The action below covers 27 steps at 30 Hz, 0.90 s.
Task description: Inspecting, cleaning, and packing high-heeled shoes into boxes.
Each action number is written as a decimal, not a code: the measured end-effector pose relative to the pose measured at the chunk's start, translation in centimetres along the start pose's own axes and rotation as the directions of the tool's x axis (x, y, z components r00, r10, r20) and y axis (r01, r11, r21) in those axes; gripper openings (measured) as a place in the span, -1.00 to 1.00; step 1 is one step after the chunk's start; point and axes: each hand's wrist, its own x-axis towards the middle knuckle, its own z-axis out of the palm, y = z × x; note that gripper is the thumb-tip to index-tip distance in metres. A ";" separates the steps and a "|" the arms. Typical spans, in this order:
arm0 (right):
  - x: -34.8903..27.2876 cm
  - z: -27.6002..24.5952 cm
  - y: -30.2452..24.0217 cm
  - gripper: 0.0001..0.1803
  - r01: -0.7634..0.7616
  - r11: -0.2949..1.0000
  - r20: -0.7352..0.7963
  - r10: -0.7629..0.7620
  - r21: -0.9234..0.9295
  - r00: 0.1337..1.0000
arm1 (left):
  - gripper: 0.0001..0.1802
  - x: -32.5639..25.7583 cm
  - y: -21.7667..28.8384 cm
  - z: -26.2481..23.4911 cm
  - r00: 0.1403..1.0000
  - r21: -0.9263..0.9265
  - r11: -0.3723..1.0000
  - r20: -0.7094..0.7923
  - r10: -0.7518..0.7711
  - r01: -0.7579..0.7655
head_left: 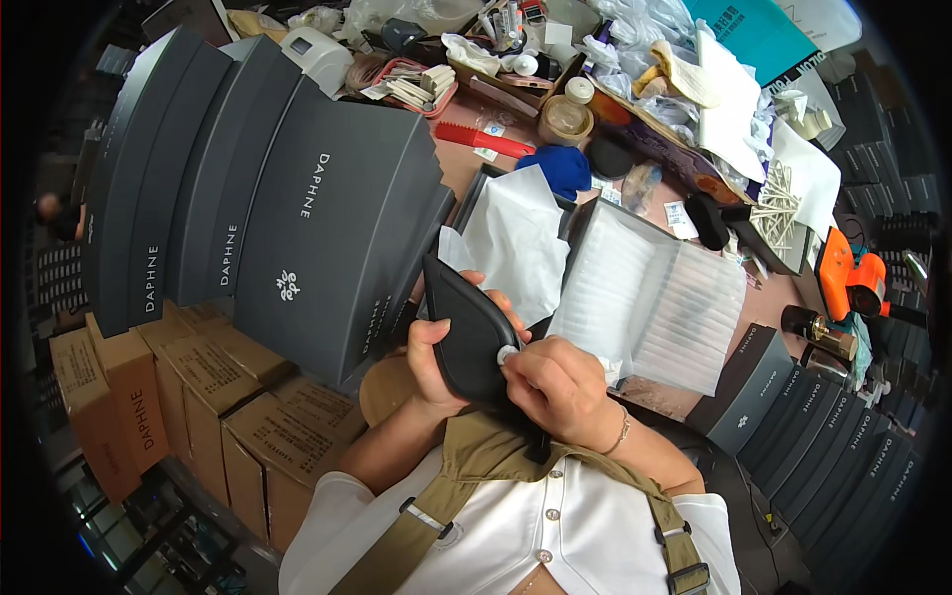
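A black pointed shoe (470,335) is held up before my chest, its smooth dark surface facing me. My left hand (433,365) grips it, thumb on the left side and fingertips showing past its right edge. Pinched in my right hand (561,385) is a small white wad (507,353), pressed against the shoe's right side; its material is hard to make out. Just beyond the shoe, an open dark shoebox (483,184) has white tissue paper (516,238) spread over it. A second box lined with translucent ribbed wrapping (650,297) lies right of it.
Large dark shoeboxes (327,198) stand stacked at left above brown cartons (288,436). More shoeboxes (759,382) line the right. Across the back lie a red comb-like strip (483,139), a blue cloth (557,171), a jar (565,121), an orange tool (853,278) and plastic bags.
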 end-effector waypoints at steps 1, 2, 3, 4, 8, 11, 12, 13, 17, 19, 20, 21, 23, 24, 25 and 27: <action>-0.1 -0.3 -0.4 -0.69 0.012 1.000 0.023 -0.011 -0.015 1.000 | -0.33 -0.1 0.0 -0.1 1.000 0.015 1.000 -0.003 0.000 0.000; -0.3 -0.2 -0.6 -0.69 0.030 1.000 0.028 -0.030 0.010 0.999 | -0.33 -0.1 0.1 -0.1 1.000 0.030 1.000 -0.007 0.002 -0.002; -0.5 -0.1 -0.7 -0.69 0.048 0.998 0.034 -0.049 0.035 0.998 | -0.33 0.0 0.1 -0.1 1.000 0.024 1.000 -0.010 -0.002 0.002; -0.6 0.0 -0.8 -0.69 0.066 0.996 0.039 -0.068 0.060 0.997 | -0.33 0.1 0.1 0.0 1.000 0.019 1.000 -0.013 -0.006 0.007; 0.7 -0.4 -0.1 -0.68 0.034 0.999 -0.006 -0.034 -0.012 0.999 | -0.32 0.0 0.0 0.2 1.000 -0.014 1.000 -0.020 -0.011 0.011; -0.5 -0.3 -0.5 -0.69 0.036 0.999 0.033 -0.037 0.032 0.999 | -0.32 -0.1 0.1 0.0 0.999 0.051 0.999 -0.052 0.004 -0.001; -0.6 -0.4 -0.6 -0.69 0.040 0.998 0.047 -0.043 0.052 0.998 | -0.32 -0.1 0.1 0.0 0.999 0.037 0.999 -0.044 -0.001 0.002; -0.2 -0.5 -0.5 -0.70 0.046 0.998 0.042 -0.047 0.037 0.998 | -0.32 0.1 0.1 0.0 0.999 0.023 1.000 -0.037 -0.005 0.006; 0.7 -0.5 0.0 -0.68 0.049 0.999 0.030 -0.049 0.005 0.998 | -0.31 -0.1 -0.1 0.0 0.999 -0.001 1.000 -0.033 -0.015 0.015; -0.1 -0.5 -0.7 -0.68 0.037 0.999 0.064 -0.039 0.035 0.997 | -0.31 -0.1 0.1 -0.2 0.999 -0.004 1.000 -0.044 -0.011 0.011; -0.4 -0.6 -0.9 -0.68 0.027 0.999 0.084 -0.031 0.047 0.996 | -0.31 -0.2 0.0 -0.4 0.999 -0.010 1.000 -0.051 -0.013 0.012; -0.2 -0.7 -0.9 -0.68 0.025 0.999 0.079 -0.029 0.045 0.996 | -0.31 -0.2 0.0 -0.2 0.999 -0.011 1.000 -0.045 -0.014 0.013; 0.6 -0.6 0.0 -0.67 0.040 0.999 0.025 -0.041 0.021 0.999 | -0.32 -0.3 0.0 0.2 0.999 -0.012 1.000 -0.035 -0.015 0.014; 0.8 -0.5 0.2 -0.67 0.048 0.999 -0.003 -0.048 0.011 0.999 | -0.32 -0.4 0.0 0.2 0.999 0.006 1.000 -0.038 -0.015 0.015; 0.6 -0.7 -0.3 -0.67 0.058 0.998 0.046 -0.058 -0.004 0.997 | -0.32 -0.6 0.0 0.0 0.999 0.024 1.000 -0.042 -0.014 0.015; -0.2 -0.8 -0.8 -0.67 0.067 0.997 0.092 -0.070 0.035 0.993 | -0.32 -0.4 0.0 -0.1 0.999 0.030 0.999 -0.046 -0.014 0.016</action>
